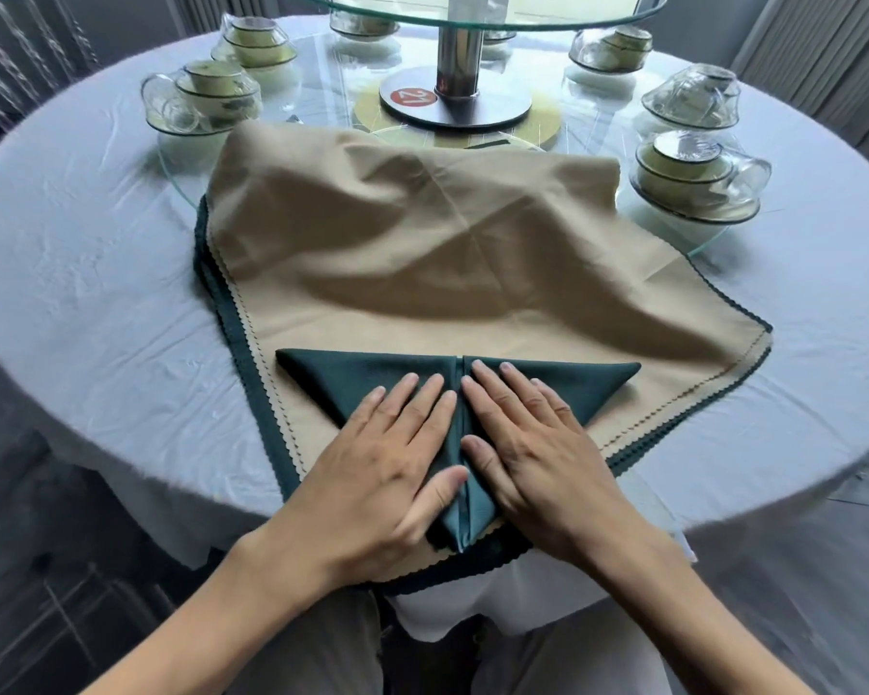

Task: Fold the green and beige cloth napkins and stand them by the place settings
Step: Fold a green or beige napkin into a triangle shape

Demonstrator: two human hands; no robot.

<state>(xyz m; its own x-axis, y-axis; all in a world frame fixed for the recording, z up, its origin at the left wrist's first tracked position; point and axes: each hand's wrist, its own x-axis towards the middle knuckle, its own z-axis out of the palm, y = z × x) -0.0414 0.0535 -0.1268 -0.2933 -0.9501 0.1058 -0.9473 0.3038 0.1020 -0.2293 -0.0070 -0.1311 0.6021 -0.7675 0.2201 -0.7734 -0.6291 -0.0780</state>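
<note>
Item: my left hand (392, 464), grip loose, fingers straight and flat, pressing the left flap of a dark green cloth napkin folded into a downward-pointing triangle (563, 388); thumb lying along the centre seam near the lower tip. Item: my right hand (533, 443), grip likewise slack and holding nothing, fingers straight, pressing the right flap just beside the seam; the two hands nearly touching at the forefingers. Item: the green napkin itself, its two folded edges meeting in a vertical line, wide top edge away from me, narrow point toward me at the near edge of the tabletop. Item: beneath it, a stack of flat cloths, uppermost a beige cloth napkin with scalloped edge (422, 253), its far half rumpled and raised in loose ridges; green scalloped borders (232, 313) of further cloths showing at left, right and near sides. Item: round tabletop under a pale grey-white tablecloth (96, 273), creased. Item: glass turntable ring (708, 243) lying on it, the stack overlapping its near rim. Item: place settings of pale green bowls with overturned clear glass cups, one at near left (202, 97), one at near right (693, 178), others farther round. Item: metal pedestal (455, 57) on a round base with a red number disc, carrying an upper glass tier (623, 12).
</note>
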